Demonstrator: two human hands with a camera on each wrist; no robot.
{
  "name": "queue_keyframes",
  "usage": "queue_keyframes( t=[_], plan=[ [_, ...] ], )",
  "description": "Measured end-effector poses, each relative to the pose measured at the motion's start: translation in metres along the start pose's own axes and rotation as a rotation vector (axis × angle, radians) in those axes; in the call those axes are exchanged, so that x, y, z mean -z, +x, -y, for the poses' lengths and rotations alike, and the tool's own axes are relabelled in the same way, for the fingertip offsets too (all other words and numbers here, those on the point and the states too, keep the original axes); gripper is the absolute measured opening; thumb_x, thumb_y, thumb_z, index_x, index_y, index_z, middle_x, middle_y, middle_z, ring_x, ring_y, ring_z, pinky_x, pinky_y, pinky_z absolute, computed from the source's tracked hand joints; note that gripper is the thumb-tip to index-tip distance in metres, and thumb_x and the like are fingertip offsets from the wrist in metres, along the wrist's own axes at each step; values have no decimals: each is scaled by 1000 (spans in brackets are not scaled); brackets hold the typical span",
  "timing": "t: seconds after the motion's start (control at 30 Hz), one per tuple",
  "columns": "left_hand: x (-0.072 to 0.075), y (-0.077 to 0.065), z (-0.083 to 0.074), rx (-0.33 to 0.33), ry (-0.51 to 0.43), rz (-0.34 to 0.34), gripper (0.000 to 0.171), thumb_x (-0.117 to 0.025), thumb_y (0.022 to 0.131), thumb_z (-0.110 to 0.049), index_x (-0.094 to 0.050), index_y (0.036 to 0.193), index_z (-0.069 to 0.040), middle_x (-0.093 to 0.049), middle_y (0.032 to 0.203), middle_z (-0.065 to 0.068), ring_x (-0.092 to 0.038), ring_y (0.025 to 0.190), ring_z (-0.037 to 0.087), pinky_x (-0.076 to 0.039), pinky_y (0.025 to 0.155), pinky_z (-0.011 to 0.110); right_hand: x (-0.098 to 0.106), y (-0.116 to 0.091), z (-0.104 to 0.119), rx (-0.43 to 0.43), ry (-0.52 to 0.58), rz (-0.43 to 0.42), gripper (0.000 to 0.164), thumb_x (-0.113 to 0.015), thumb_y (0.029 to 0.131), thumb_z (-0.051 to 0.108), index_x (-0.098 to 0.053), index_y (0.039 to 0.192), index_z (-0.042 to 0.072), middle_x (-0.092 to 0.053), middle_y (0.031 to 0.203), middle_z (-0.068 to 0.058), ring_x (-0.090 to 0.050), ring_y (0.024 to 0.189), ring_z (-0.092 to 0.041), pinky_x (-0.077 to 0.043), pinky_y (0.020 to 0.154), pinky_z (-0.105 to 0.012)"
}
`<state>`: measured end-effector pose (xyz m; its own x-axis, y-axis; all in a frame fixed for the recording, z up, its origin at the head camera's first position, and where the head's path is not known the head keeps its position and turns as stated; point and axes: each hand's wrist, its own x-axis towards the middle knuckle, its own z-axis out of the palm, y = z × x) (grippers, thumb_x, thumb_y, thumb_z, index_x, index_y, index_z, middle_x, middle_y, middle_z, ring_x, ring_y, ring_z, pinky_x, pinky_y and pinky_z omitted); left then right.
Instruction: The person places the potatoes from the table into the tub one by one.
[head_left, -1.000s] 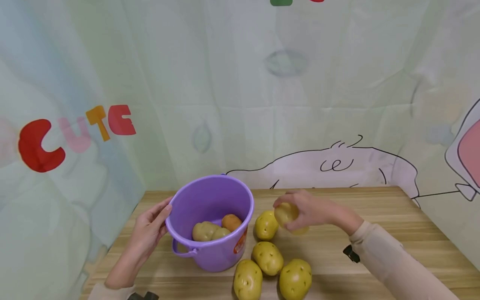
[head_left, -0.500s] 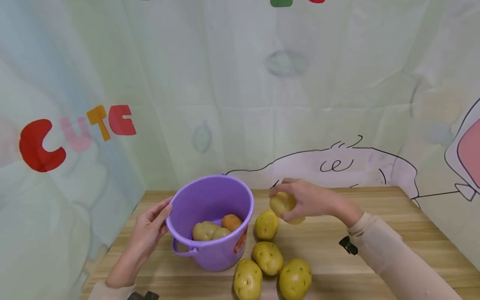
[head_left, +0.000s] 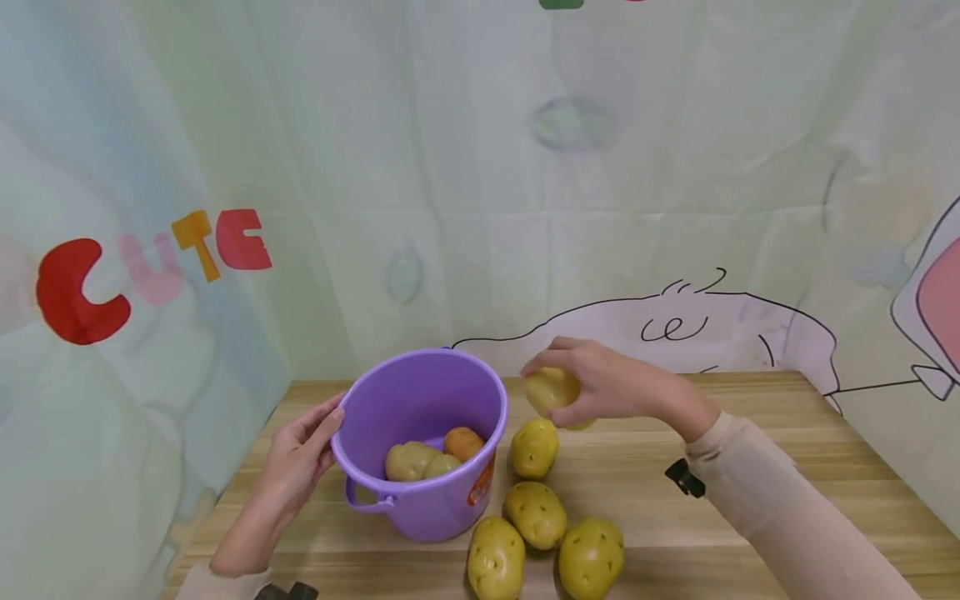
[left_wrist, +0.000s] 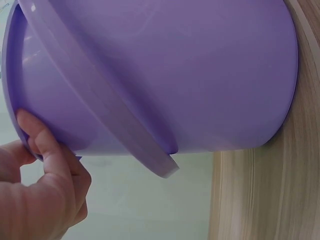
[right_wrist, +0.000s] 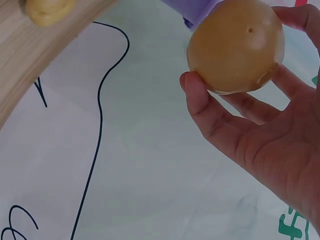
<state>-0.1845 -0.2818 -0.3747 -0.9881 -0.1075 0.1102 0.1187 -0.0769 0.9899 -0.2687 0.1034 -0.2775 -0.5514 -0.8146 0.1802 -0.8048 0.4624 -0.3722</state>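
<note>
One potato (head_left: 551, 392) is held raised above the table (head_left: 690, 517) by the right hand (head_left: 609, 385), fingers and thumb curved round it, near one bucket (head_left: 435, 510), whose rim is pinched by the left hand (head_left: 296, 457). Four more potatoes (head_left: 536, 516) are set on the table beside the bucket; inside, at least three items (head_left: 410, 461), one orange, are partly hidden by its near rim. A printed curtain (head_left: 480, 208) is hung behind.

Bucket (head_left: 431, 508) at left hand (head_left: 296, 450): smooth plastic, soft sheen. Potato (head_left: 553, 390) in right hand (head_left: 603, 385): smooth, glossy. Table (head_left: 637, 467) below hands: wood-grain, satin. Backdrop (head_left: 480, 183) beyond: creased, cloth-like.
</note>
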Motion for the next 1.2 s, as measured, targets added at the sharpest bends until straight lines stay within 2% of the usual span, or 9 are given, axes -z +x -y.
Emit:
queue_keyframes(
  t=[0.2,0.53,1.03,1.2],
  plan=[
    [1,0,2,-12,-1,7,56,-51,106,-18,-31,148,14,-66,113,-10,-65,104,7,-56,89,23,3,10,9,34,1,-33,51,-73,81,25,-65,130,15,-60,119,-5,-55,87,-14,-54,64,-26],
    [0,0,1,-9,-1,2,56,-51,106,-18,-31,148,14,-66,112,-9,-65,103,8,-56,89,23,6,26,22,78,1,-42,52,-71,80,26,-65,131,15,-60,111,-3,-53,82,-14,-51,60,-26],
    [2,-1,3,-17,-5,16,60,-53,106,-20,-29,148,15,-66,114,-10,-65,104,8,-56,90,23,-2,46,36,133,21,-24,52,-69,82,30,-64,132,16,-61,116,-2,-53,95,-14,-52,66,-27],
    [1,0,2,-18,-5,10,59,-52,106,-19,-29,147,16,-66,113,-11,-65,103,8,-56,89,23,-9,53,40,148,30,-13,54,-68,82,31,-63,133,14,-61,124,-3,-54,106,-14,-53,75,-27]
  ],
)
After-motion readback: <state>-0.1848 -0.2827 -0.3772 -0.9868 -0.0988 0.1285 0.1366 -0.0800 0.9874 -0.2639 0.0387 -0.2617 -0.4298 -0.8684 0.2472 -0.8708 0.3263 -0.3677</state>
